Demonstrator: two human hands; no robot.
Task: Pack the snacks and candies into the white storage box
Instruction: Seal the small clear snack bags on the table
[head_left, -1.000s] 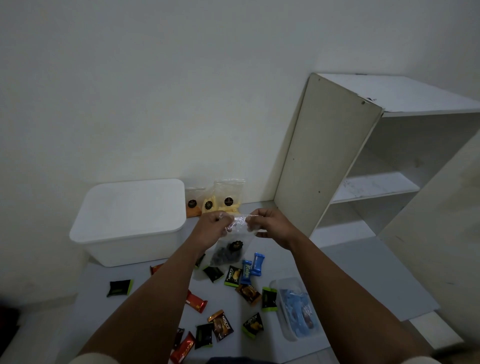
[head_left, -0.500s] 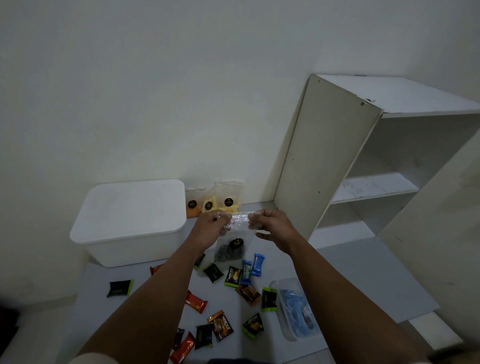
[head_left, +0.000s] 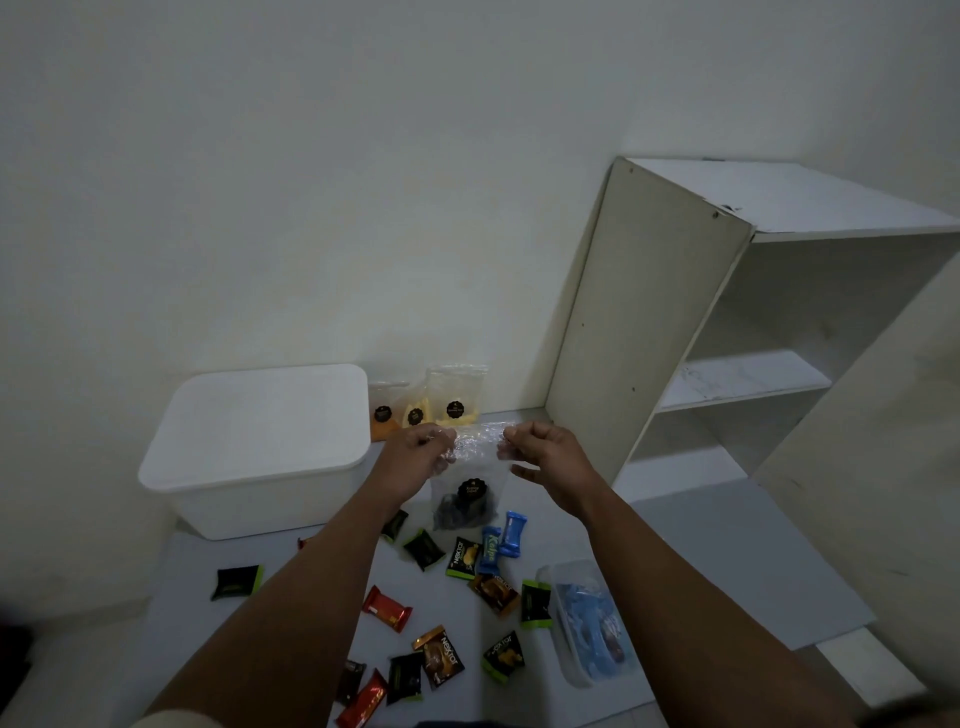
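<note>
Little has been displaced since the earlier frames: the clear snack pouch (head_left: 467, 483) is held slightly higher, and its top edge is still pinched at both corners, so sealing or inspection of the pouch is judged to be in progress rather than transfer.

The white shelf unit (head_left: 649, 322) is positioned at the right, against the wall. The white storage box (head_left: 260, 441) is located at the left with its lid fitted; removal of the lid is required before anything can be packed.

The pouch is suspended above the table between the left hand (head_left: 415, 457) and the right hand (head_left: 545, 457), each grasping one upper corner. Three yellow pouches (head_left: 431, 405) are leaned against the wall beside the box. Wrapped candies (head_left: 441, 597) are scattered on the table below, none yet packed.
</note>
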